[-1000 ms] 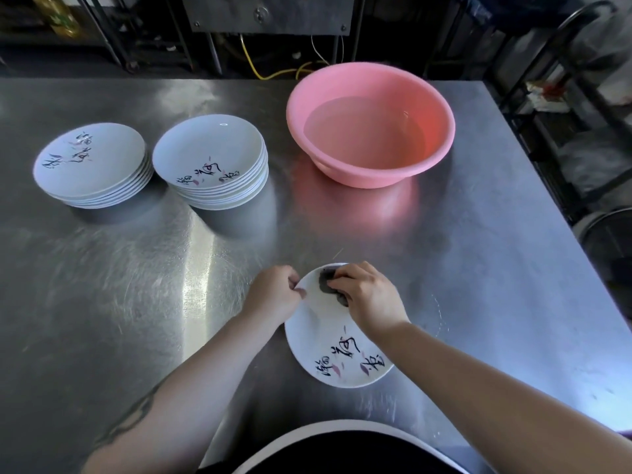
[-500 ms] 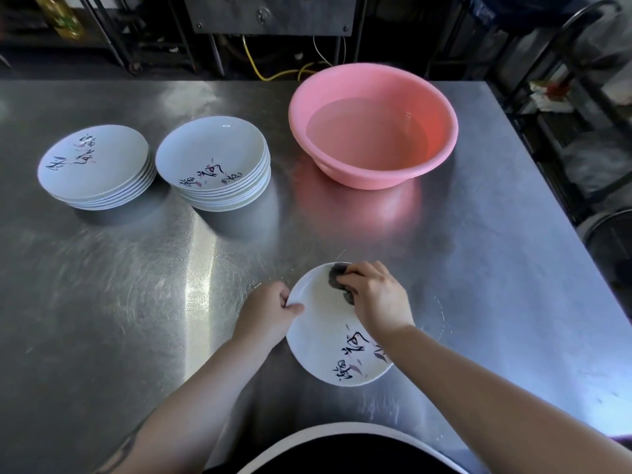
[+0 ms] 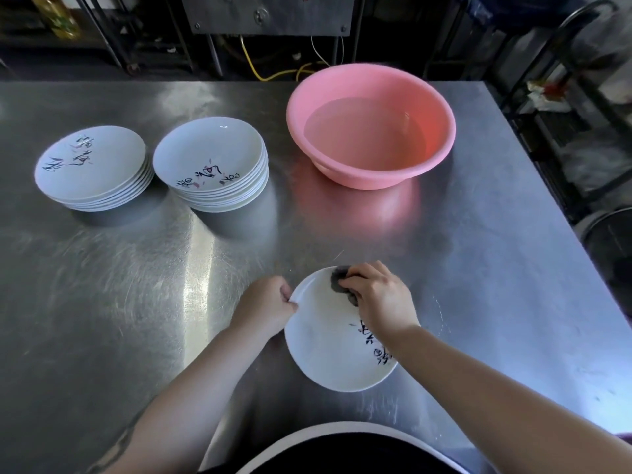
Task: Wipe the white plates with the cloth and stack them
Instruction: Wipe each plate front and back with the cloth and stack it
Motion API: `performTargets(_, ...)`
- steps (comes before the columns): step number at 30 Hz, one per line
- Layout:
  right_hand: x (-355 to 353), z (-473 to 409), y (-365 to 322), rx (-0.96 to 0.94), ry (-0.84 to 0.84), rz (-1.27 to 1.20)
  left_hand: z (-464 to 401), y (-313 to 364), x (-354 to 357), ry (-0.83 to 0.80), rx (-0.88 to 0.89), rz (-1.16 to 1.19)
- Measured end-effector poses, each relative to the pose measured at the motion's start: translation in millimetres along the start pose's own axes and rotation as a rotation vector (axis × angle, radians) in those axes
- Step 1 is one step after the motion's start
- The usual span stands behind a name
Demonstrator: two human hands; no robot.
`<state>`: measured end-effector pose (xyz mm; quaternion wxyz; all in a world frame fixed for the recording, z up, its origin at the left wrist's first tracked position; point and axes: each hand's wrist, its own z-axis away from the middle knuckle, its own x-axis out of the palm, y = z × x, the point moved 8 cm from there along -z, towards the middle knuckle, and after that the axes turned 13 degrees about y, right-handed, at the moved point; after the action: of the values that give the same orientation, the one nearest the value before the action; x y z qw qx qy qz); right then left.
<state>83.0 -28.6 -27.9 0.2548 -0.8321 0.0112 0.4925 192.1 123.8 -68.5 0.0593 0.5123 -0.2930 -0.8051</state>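
A white plate point(image 3: 328, 350) with dark brush lettering lies on the steel table in front of me. My left hand point(image 3: 265, 307) pinches its left rim. My right hand point(image 3: 379, 297) grips a small dark grey cloth point(image 3: 340, 280) and presses it on the plate's far part. Two stacks of the same white plates stand at the back left: the left stack point(image 3: 92, 167) and the taller right stack point(image 3: 210, 164).
A pink basin point(image 3: 371, 126) holding water stands at the back, right of the stacks. The steel table point(image 3: 136, 285) ends at the right, where dark racks and a round bin point(image 3: 608, 234) stand. Cables and metal frames lie behind the table.
The plate has turned counter-clockwise under the cloth: its lettering went from the near edge round to the right side. My left hand shifted along the left rim.
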Motion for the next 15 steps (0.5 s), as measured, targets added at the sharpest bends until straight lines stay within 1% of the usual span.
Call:
performTargets(2,-4.3,4.7,7.0,0.069,0.036,0.014,9.5,-9.3,7.2,-0.118,-0.010,-0.054)
performTargets(3,-4.5,5.6,4.9,0.086,0.040,0.013,11.7,-7.9,8.2,-0.133,0.006,-0.093)
performTargets(4,-3.3,4.9,-1.2,0.072,0.039,-0.001,10.2,-2.4,5.3,-0.097,0.033,-0.120)
performTargets(6,3.9,0.0,-18.3,-0.023,-0.009,-0.066,0.1,14.5,-3.4,0.023,0.086,-0.100)
performTargets(8,12.2,-5.6,-25.8,-0.083,-0.101,-0.120,-9.4,28.1,-4.8,0.052,0.103,-0.056)
performTargets(11,15.8,-13.3,-8.3,-0.039,-0.176,-0.078,-18.2,24.5,1.4,0.032,0.049,0.016)
performTargets(15,4.3,-18.0,25.7,0.043,-0.173,0.050,-16.5,8.8,-3.9,0.167,-0.042,0.149)
